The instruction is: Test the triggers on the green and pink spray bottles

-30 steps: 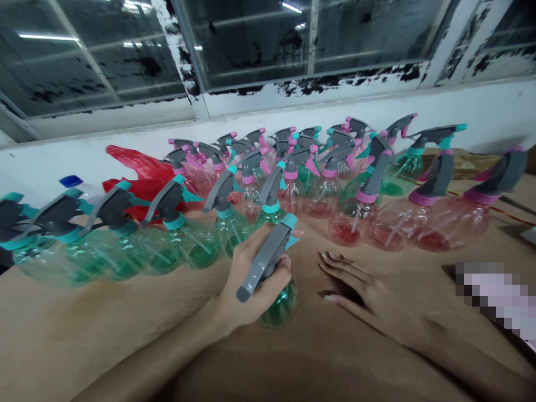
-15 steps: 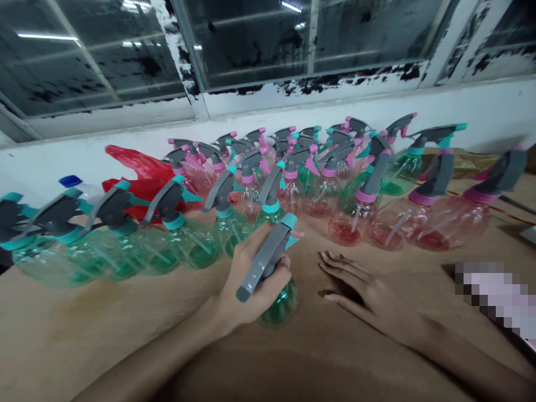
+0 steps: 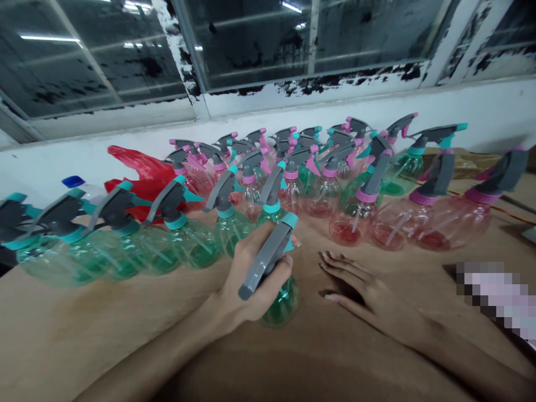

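Left hand (image 3: 242, 267) and right hand (image 3: 371, 293) do different work: the left is wrapped firmly around the upper part of a green spray bottle (image 3: 280, 308), while the right lies palm down with its digits stretched out. The gripped bottle sits in the middle of the view, on the near part of the brown surface (image 3: 318, 357), its grey sprayer head (image 3: 268, 257) rising between the left thumb and the back of that hand, with the turquoise tip directed away and to the right. The left forearm slants in from the lower left, the wrist slightly bent. The right forearm comes from the lower right; its fingers point left toward the bottle, near but apart from it, with the thumb separated from them. Green spray bottles (image 3: 196, 245) line the left side, pink ones (image 3: 349, 226) stand to the right, and more crowd behind. A red plastic bag (image 3: 134, 159) and a blue cap (image 3: 73, 181) show at the back left. At the right edge, a pixelated patch (image 3: 498, 293) makes any print there unreadable.
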A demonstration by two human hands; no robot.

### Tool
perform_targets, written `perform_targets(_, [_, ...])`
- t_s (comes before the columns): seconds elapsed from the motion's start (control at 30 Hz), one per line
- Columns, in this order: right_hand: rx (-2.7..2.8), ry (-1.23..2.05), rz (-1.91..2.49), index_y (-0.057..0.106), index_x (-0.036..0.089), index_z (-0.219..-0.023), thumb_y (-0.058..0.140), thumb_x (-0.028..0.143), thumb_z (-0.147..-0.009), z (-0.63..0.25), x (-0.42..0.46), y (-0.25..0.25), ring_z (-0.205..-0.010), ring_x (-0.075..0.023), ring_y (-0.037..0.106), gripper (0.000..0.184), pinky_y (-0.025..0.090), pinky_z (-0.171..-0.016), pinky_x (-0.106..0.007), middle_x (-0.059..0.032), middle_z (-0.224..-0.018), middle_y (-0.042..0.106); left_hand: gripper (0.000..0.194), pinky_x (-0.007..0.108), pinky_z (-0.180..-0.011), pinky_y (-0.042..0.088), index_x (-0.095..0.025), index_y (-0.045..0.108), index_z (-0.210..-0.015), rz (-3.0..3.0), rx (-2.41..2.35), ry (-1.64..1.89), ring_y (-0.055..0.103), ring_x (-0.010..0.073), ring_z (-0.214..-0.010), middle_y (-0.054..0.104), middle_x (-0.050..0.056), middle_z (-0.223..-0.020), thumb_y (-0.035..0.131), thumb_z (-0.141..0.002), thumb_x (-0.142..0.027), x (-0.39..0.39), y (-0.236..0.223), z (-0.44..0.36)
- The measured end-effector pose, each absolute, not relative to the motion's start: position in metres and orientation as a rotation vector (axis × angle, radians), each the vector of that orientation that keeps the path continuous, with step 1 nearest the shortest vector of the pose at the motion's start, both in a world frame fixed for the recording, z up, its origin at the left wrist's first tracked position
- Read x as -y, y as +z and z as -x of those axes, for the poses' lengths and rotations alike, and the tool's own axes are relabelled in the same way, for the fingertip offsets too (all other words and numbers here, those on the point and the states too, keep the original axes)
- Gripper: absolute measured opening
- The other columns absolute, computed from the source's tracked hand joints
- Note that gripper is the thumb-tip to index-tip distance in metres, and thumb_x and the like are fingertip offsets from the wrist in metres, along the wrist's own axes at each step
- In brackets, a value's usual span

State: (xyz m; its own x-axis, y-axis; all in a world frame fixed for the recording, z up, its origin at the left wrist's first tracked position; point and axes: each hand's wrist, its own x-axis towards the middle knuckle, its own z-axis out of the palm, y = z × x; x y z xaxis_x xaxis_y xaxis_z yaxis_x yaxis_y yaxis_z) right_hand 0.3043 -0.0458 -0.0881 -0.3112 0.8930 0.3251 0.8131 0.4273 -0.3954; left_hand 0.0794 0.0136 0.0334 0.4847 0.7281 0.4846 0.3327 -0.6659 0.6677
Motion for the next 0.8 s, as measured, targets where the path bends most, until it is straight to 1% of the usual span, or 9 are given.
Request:
perform_targets(0.2, [2.201,0.210,1.441,0.035,0.024,-0.136,0.050,0.042,-0.085,-0.306,0.045,-0.092,-0.128,-0.0240,0.036,0.056,0.036,-0.103,-0.047,-0.0049,-0.139,0.043,0.010,0.029,-0.062,0.046,-0.023,0.051,-0.078,-2.279,-0.777,1.043,0.055,0.0158,-0.067,0.055,0.001,-0.075,0.046,-0.075,-0.014,-0.015,0.033,-0.078])
perform_targets(0.3, [2.204,0.218,1.450,0.035,0.023,-0.136,0.049,0.043,-0.086,-0.307,0.045,-0.093,-0.128,-0.0240,0.036,0.056,0.036,-0.103,-0.047,-0.0057,-0.139,0.042,0.011,0.029,-0.063,0.046,-0.022,0.052,-0.081,-2.274,-0.777,1.025,0.055,0.0153,-0.067,0.054,0.000,-0.077,0.046,-0.076,-0.014,-0.015,0.033,-0.078])
perform_targets(0.37, [2.199,0.228,1.448,0.036,0.024,-0.136,0.049,0.042,-0.086,-0.306,0.045,-0.092,-0.128,-0.0241,0.036,0.055,0.035,-0.103,-0.048,-0.0059,-0.139,0.043,0.011,0.029,-0.061,0.045,-0.022,0.052,-0.083,-2.267,-0.786,1.040,0.053,0.0149,-0.064,0.053,0.000,-0.076,0.047,-0.077,-0.015,-0.014,0.032,-0.078])
perform_targets(0.53, [2.185,0.227,1.430,0.035,0.026,-0.136,0.050,0.042,-0.085,-0.305,0.045,-0.090,-0.127,-0.0242,0.038,0.056,0.036,-0.103,-0.048,-0.0054,-0.138,0.044,0.006,0.027,-0.051,0.041,-0.022,0.052,-0.084,-2.160,-0.921,1.023,0.045,0.0133,-0.055,0.046,-0.002,-0.065,0.049,-0.079,-0.022,-0.009,0.027,-0.078])
perform_targets(0.6, [2.181,0.217,1.417,0.035,0.026,-0.136,0.050,0.042,-0.085,-0.305,0.045,-0.090,-0.128,-0.0241,0.037,0.055,0.036,-0.103,-0.048,-0.0050,-0.138,0.044,0.011,0.027,-0.052,0.042,-0.021,0.052,-0.090,-2.124,-0.936,1.005,0.047,0.0137,-0.056,0.049,-0.001,-0.068,0.049,-0.079,-0.023,-0.007,0.025,-0.078])
perform_targets(0.67, [2.179,0.219,1.410,0.033,0.027,-0.137,0.049,0.041,-0.086,-0.305,0.045,-0.090,-0.128,-0.0240,0.037,0.056,0.036,-0.102,-0.048,-0.0048,-0.140,0.042,0.018,0.029,-0.058,0.045,-0.021,0.053,-0.096,-2.112,-0.923,1.007,0.050,0.0148,-0.061,0.053,0.001,-0.074,0.049,-0.079,-0.022,-0.006,0.024,-0.078])
perform_targets(0.73, [2.189,0.233,1.413,0.031,0.028,-0.138,0.048,0.041,-0.086,-0.304,0.045,-0.088,-0.128,-0.0242,0.036,0.056,0.038,-0.101,-0.048,-0.0048,-0.141,0.039,0.020,0.030,-0.061,0.046,-0.020,0.055,-0.097,-2.106,-0.937,1.026,0.052,0.0155,-0.065,0.055,0.002,-0.077,0.049,-0.078,-0.022,-0.006,0.024,-0.078])
perform_targets(0.8, [2.197,0.249,1.425,0.032,0.029,-0.137,0.048,0.041,-0.087,-0.302,0.047,-0.084,-0.127,-0.0241,0.038,0.054,0.039,-0.100,-0.047,-0.0054,-0.142,0.039,0.021,0.030,-0.060,0.045,-0.020,0.057,-0.098,-2.103,-0.975,1.042,0.053,0.0153,-0.064,0.055,0.002,-0.075,0.049,-0.078,-0.021,-0.006,0.023,-0.079])
